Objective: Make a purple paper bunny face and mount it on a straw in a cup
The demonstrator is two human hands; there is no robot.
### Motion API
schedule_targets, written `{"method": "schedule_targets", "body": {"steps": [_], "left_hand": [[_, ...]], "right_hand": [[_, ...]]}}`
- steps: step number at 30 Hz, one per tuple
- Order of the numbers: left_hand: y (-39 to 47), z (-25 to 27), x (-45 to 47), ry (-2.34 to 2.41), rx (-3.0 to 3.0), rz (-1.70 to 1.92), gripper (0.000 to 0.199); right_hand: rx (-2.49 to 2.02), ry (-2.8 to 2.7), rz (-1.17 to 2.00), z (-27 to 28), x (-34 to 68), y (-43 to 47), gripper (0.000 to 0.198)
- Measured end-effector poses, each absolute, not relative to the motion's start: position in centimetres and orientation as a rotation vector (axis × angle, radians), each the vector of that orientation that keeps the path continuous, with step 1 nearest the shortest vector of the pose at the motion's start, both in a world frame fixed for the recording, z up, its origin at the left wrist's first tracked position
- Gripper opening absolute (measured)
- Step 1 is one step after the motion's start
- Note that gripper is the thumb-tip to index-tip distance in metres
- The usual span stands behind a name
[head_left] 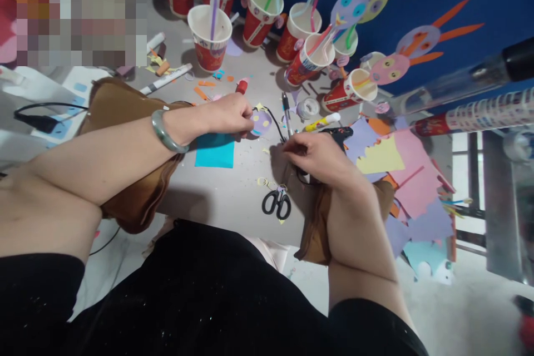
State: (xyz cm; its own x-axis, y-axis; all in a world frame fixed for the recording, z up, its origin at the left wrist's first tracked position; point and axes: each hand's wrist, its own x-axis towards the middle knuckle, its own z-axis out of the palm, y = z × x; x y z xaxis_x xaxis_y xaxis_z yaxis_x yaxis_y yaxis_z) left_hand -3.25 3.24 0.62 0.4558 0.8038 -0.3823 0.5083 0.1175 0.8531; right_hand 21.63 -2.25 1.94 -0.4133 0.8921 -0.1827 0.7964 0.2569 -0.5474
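A purple paper oval (262,123) with yellow eye dots and a yellow piece at its top lies on the table in front of me. My left hand (229,115) has its curled fingers closed at the oval's left edge. Under that wrist is a bright blue paper square (214,151). My right hand (315,156) hovers right of the oval, thumb and fingertips pinched together; whatever they hold is too small to make out. A thin black cord (275,122) curves between oval and right fingertips. Black-handled scissors (276,203) lie nearer to me.
Red-and-white paper cups (209,47) with straws and paper animal faces line the back. A pen (286,108), a yellow marker (322,122) and a tape roll (308,108) lie beyond my right hand. Coloured paper scraps (413,178) pile at right. Brown cushions (125,139) sit under my forearms.
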Motion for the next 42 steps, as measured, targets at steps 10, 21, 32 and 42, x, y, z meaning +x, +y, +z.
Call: {"method": "schedule_targets", "body": {"steps": [10, 21, 32, 42], "left_hand": [[2.5, 1.1, -2.9, 1.192, 1.766, -0.056, 0.036], [2.4, 1.0, -2.8, 1.145, 2.026, -0.427, 0.033], [3.2, 2.1, -3.3, 1.167, 2.16, -0.198, 0.022], [2.4, 0.7, -2.9, 0.849, 2.428, -0.179, 0.024]], "right_hand": [[-2.18, -2.036, 0.398, 2.4, 28.2, 0.0, 0.062], [-1.841, -1.887, 0.611, -0.8, 28.8, 1.8, 0.024], [-1.328, -2.311, 0.583, 1.9, 23.6, -1.6, 0.013], [-1.149, -2.46, 0.585, 1.0, 20.6, -3.3, 0.009]]}}
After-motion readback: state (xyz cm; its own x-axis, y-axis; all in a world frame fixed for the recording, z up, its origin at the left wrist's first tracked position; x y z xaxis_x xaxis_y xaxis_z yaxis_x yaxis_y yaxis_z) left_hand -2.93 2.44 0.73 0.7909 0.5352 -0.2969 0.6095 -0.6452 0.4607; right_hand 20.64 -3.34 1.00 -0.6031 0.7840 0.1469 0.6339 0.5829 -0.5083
